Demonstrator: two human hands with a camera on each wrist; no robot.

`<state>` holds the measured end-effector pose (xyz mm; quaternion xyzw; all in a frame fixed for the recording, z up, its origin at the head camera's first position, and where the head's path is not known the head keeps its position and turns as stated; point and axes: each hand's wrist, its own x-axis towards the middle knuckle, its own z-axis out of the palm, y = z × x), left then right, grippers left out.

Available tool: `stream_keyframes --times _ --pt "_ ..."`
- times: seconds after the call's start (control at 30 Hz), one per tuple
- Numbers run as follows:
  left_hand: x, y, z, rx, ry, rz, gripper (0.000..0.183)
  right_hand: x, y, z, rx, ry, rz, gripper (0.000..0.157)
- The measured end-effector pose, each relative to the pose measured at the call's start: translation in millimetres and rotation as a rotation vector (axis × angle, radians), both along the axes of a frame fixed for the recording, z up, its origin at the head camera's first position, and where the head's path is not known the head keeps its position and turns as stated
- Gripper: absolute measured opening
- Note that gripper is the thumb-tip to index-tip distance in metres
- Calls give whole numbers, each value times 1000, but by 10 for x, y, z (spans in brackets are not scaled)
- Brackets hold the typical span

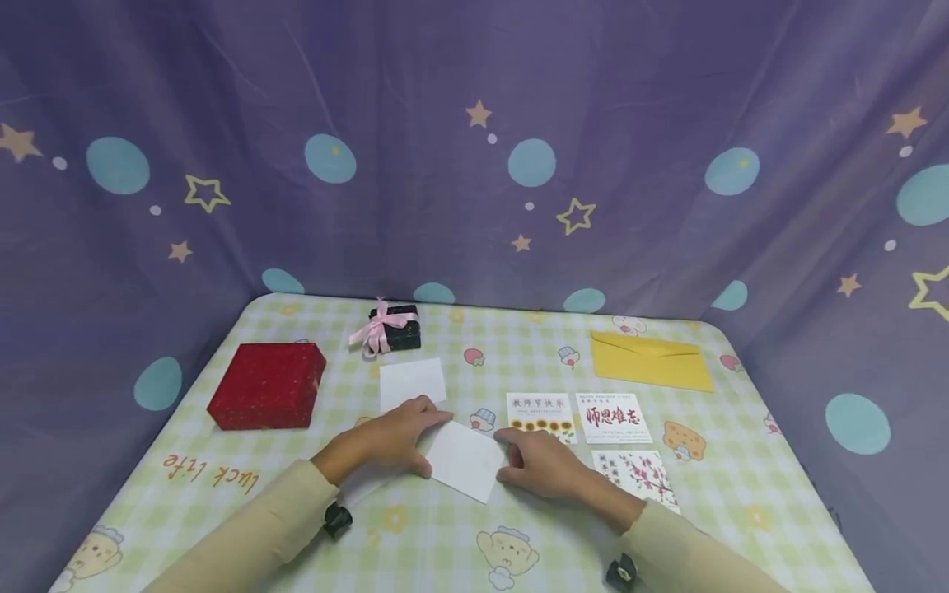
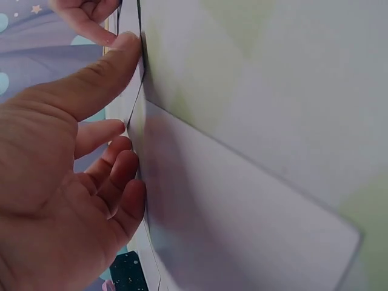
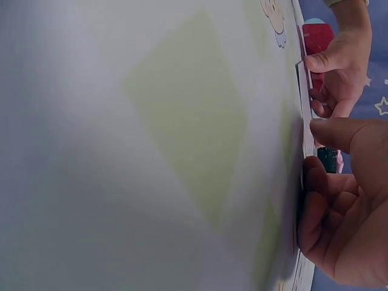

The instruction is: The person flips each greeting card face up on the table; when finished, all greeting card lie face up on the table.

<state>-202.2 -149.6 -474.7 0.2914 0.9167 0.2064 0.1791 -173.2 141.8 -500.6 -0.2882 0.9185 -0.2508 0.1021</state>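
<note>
A blank white card lies at an angle between both hands in the head view. My left hand touches its left side, thumb and forefinger apart near two corners. At the opposite side, the right hand has its thumb and forefinger at the edge, also apart. In the right wrist view, that hand's other fingers bend loosely against the tabletop. Beneath the left palm lies another white card, partly hidden in the head view. Beyond the left hand is a third blank card.
Three printed cards, one with sunflowers, one with red writing and one with blossoms, lie on the right. A yellow envelope is behind them. Left and back stand a red box and a dark box with pink ribbon.
</note>
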Motion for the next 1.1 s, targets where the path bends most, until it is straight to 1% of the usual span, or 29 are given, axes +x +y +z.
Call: stream_keyframes --times 0.13,0.3,0.6,0.73,0.93,1.1 --pt "10 2 17 -27 1 -15 87 16 -25 -28 4 15 -15 59" --pt "7 9 12 -28 12 -5 86 38 -29 -30 1 14 -41 59" --pt "-27 27 -41 -39 24 3 86 41 -20 -68 -4 0 -56 58" --pt "-22 25 -60 -28 31 8 86 42 -20 -75 -21 3 -52 57" --pt "-12 20 -54 -20 39 7 87 40 -31 -46 -44 9 -55 53" --pt "8 11 -68 15 59 -3 86 37 -29 -36 -86 -17 -71 47"
